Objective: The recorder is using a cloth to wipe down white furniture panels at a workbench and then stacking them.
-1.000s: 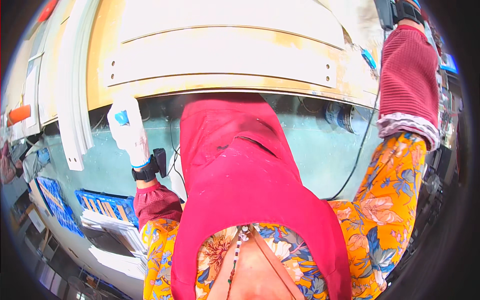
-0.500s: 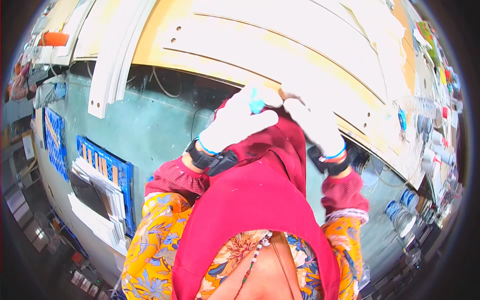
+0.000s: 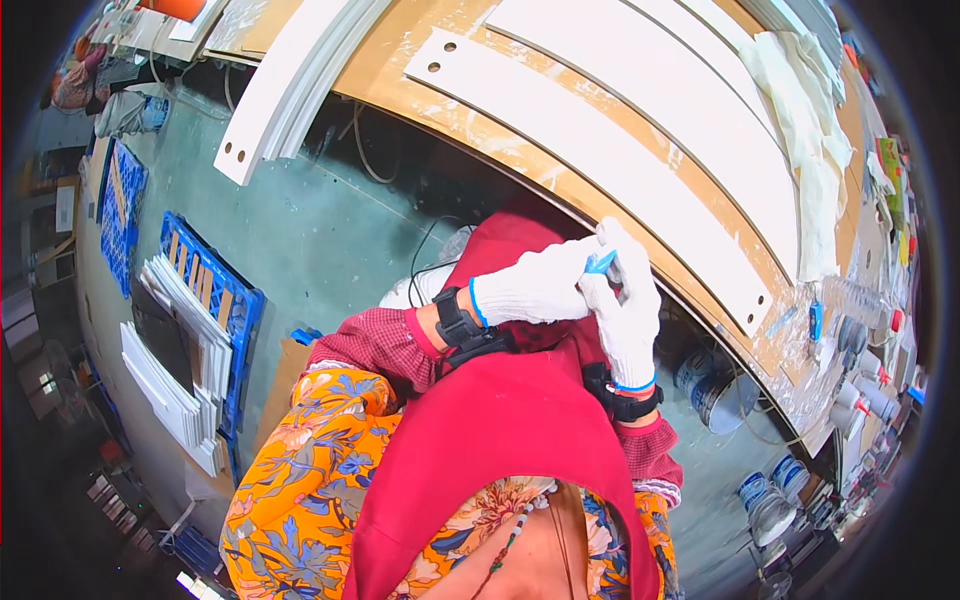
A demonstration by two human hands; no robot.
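Both of my hands wear white knit gloves and meet in front of my red apron, by the near edge of the workbench [image 3: 480, 150]. Between their fingers shows a small light-blue piece [image 3: 600, 262], too covered to name. My left hand [image 3: 535, 285] comes in from the left, its fingers closed and partly hidden behind the right. The fingers of my right hand [image 3: 630, 315] bend in, pinched around the same piece. Just beyond them on the bench lies a long white panel [image 3: 590, 170] with paired round holes at its ends.
More white boards [image 3: 660, 100] lie farther back, beside a crumpled whitish cloth [image 3: 800, 140]. White strips [image 3: 290, 90] jut past the bench edge at left. On the floor, a blue pallet [image 3: 250, 310] carries stacked white boards. Paint buckets [image 3: 715, 390] stand under the bench; bottles [image 3: 850, 400] crowd the right.
My hands have come closer together and lower, shifting right in the view. The light-blue piece, earlier at my left glove, now shows between both hands. The view has turned, showing more of the bench.
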